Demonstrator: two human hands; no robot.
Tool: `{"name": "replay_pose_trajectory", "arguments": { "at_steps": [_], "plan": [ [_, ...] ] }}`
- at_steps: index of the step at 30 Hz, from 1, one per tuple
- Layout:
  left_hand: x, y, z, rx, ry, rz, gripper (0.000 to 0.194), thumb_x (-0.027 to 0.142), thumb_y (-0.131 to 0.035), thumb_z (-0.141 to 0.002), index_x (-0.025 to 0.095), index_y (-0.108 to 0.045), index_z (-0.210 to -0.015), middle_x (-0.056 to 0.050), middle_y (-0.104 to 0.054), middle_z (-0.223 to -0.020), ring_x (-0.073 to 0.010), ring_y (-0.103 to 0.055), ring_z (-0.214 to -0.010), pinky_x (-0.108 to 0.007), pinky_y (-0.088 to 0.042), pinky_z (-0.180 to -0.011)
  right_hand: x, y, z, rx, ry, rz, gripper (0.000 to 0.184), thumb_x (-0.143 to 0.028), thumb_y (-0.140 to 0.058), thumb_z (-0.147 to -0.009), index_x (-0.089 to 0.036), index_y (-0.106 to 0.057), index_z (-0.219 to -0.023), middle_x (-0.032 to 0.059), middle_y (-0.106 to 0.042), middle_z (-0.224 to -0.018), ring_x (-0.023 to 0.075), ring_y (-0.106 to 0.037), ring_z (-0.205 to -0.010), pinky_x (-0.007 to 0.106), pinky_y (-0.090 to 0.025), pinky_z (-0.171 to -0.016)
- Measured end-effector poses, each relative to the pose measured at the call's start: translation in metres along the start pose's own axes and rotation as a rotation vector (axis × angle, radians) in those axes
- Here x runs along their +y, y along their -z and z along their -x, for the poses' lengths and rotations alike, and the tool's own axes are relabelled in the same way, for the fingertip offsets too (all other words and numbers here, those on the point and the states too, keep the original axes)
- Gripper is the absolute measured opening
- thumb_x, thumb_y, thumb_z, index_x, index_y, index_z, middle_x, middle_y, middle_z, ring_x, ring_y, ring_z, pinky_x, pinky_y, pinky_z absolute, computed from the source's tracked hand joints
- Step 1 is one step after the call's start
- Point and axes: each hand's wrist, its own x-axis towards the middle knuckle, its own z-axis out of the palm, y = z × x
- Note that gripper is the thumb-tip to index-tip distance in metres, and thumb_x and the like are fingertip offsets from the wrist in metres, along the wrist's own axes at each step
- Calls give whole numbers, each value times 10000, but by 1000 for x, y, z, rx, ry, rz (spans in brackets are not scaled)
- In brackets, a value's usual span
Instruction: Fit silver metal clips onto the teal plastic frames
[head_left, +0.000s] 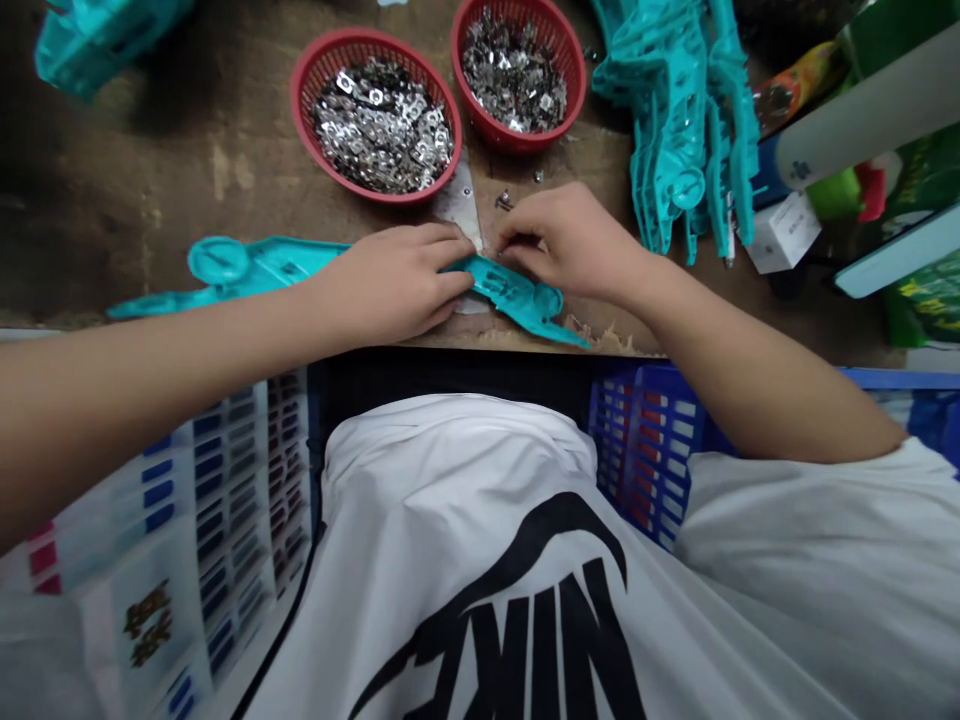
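Observation:
A long turquoise plastic part (289, 260) lies along the front edge of the wooden table. My left hand (409, 280) rests over its middle, fingers closed around it and hiding that stretch. Just beyond the part's right half (517, 290), my right hand (566, 245) is closed in a pinch; whatever sits between thumb and fingers is too small and hidden to name. Loose small metal pieces (504, 201) lie beside the right hand's knuckles. Under the left fingertips shows a flat metal plate (459, 205) on the tabletop.
Two red baskets (301, 110) (517, 140) of small metal clips stand behind my hands. More turquoise parts (667, 130) are stacked at right, another (105, 45) far left. A white box (784, 232) sits at right. Blue (645, 450) and white (255, 480) crates flank my lap.

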Motion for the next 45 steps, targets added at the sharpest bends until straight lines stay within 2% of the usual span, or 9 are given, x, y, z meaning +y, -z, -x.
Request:
{"name": "replay_pose_trajectory", "arguments": {
  "at_steps": [6, 10, 16, 20, 32, 36, 38, 41, 45],
  "plan": [
    [-9, -9, 1, 30, -55, -1, 355, 311, -615, -1247, 305, -970, -1234, -111, -863, -1663, -408, -791, -1639, -623, -687, -1410, 3, -11, -3, -145, 54, -48, 254, -379, -742, -1228, -323, -971, -1324, 82, -953, -1308, 341, -846, -1247, 520, -647, -1115],
    [-8, -7, -1, 39, -37, 17, 337, 267, -621, -1237, 282, -949, -1162, -123, -883, -1603, -396, -811, -1582, -588, -693, -1384, -3, -19, -2, -157, 95, -60, 320, -359, -659, -1259, -276, -952, -1357, 107, -925, -1377, 330, -808, -1294, 530, -621, -1150],
    [-8, -4, -3, 24, -77, -27, 380, 283, -549, -1270, 258, -895, -1115, -151, -880, -1509, -388, -825, -1499, -558, -699, -1311, -11, -21, -3, -166, 109, -81, 261, -225, -682, -1187, -199, -926, -1276, 162, -910, -1417, 315, -795, -1280, 487, -601, -1167],
    [-12, -8, -3, 46, -111, -69, 386, 287, -537, -1264, 271, -890, -1109, -145, -882, -1413, -376, -818, -1467, -555, -703, -1292, -9, -22, -4, -166, 101, -74, 253, -208, -684, -1195, -204, -916, -1296, 143, -903, -1426, 328, -803, -1311, 519, -596, -1181],
    [-4, 3, -6, -17, -25, 41, 426, 335, -534, -1253, 299, -938, -1124, -143, -886, -1514, -417, -807, -1553, -649, -678, -1361, -6, -33, -4, -112, 84, -48, 154, -373, -815, -1194, -292, -944, -1211, 96, -922, -1241, 311, -819, -1199, 522, -641, -1100],
    [-7, -2, -5, -19, -38, -14, 454, 324, -493, -1266, 277, -934, -1170, -167, -871, -1576, -428, -793, -1573, -657, -671, -1369, -7, -24, -5, -99, 58, -33, 181, -431, -846, -1168, -312, -957, -1247, 106, -928, -1282, 324, -831, -1186, 523, -638, -1116],
    [-8, -6, -3, 25, -25, -30, 403, 304, -534, -1239, 307, -936, -1213, -142, -871, -1577, -416, -802, -1543, -632, -687, -1331, 2, -14, -5, -11, -1, -6, 222, -471, -843, -1153, -324, -963, -1268, 116, -933, -1269, 349, -831, -1173, 534, -642, -1103],
    [-7, -8, 0, 88, 30, -74, 395, 271, -584, -1196, 356, -922, -1383, -129, -875, -1553, -408, -810, -1443, -628, -716, -1209, 36, -2, -3, 167, -109, 73, 250, -547, -854, -1111, -334, -955, -1192, 148, -930, -1173, 394, -803, -1128, 561, -647, -1038],
    [-4, -5, 3, 59, 63, -211, 470, 264, -525, -1221, 341, -880, -1520, -159, -871, -1557, -417, -790, -1348, -659, -724, -1071, 89, -11, -2, 224, -167, 165, 369, -682, -880, -1030, -330, -855, -921, 153, -863, -913, 368, -718, -947, 523, -617, -881]
  ]
}}
